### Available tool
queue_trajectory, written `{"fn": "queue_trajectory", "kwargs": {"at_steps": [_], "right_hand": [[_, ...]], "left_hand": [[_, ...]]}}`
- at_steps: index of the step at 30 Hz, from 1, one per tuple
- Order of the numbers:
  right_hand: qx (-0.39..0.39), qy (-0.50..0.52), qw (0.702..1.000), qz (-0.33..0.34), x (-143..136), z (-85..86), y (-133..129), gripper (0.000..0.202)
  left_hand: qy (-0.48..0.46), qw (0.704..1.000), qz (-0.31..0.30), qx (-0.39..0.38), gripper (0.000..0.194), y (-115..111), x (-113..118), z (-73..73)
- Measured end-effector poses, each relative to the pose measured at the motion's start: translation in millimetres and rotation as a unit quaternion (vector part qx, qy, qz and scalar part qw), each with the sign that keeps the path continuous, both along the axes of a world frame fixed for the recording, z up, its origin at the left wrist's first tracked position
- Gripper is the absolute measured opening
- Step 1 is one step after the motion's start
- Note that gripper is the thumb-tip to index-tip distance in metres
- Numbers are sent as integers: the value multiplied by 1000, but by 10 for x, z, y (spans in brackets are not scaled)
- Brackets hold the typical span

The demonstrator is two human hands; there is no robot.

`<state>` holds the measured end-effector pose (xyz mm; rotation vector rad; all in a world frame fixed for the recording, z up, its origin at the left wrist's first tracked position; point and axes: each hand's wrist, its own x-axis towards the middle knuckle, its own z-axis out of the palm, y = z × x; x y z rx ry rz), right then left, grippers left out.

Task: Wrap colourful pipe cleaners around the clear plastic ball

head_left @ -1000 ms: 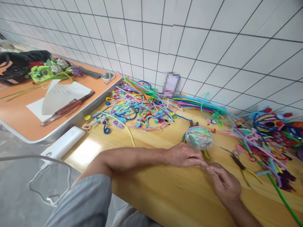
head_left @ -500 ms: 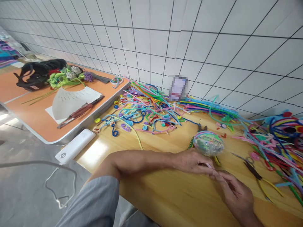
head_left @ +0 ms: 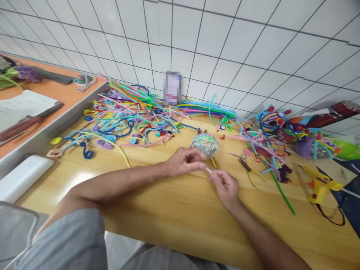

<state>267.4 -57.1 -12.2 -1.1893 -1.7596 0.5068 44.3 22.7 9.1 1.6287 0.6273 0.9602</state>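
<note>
Over the wooden table, my left hand (head_left: 187,161) and my right hand (head_left: 226,186) meet at their fingertips. Between them shows a short whitish piece of pipe cleaner (head_left: 209,170), mostly covered by the fingers. The right thumb and fingers pinch it at one end; the left fingertips close on the other, while the rest of the left hand is loosely curled. Just beyond my hands stands a clear round ball shape (head_left: 206,145) with coloured strands around its top. It partly hides a pair of pliers with yellow-green handles (head_left: 213,162).
Heaped pipe cleaners (head_left: 135,112) lie at the back left, with a phone (head_left: 172,88) against the tiled wall. To the right are small scissors (head_left: 240,156), yellow-handled pliers (head_left: 254,174), decorated figures (head_left: 271,122) and a yellow glue gun (head_left: 320,185). A white power bank (head_left: 26,178) sits at left.
My view has swung right, bringing the glue gun and decorated figures into sight. Both hands stay together at the whitish piece, more of the right forearm now showing.
</note>
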Motion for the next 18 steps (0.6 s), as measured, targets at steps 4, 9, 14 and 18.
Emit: {"fn": "queue_trajectory", "kwargs": {"at_steps": [4,9,14,18], "right_hand": [[11,-14,999,49,-20,55,-2,17],[-9,-14,999,47,-27,71,22,21],[-27,-20,998,54,-11,45,26,26],[-23,-28,999,33,-15,38,25,28]], "left_hand": [[73,993,-51,79,41,-50,29,-83],[69,988,-55,124,47,-34,25,-113],[67,985,-50,153,43,-16,25,-149],[86,981,-41,169,33,10,46,-197]]}}
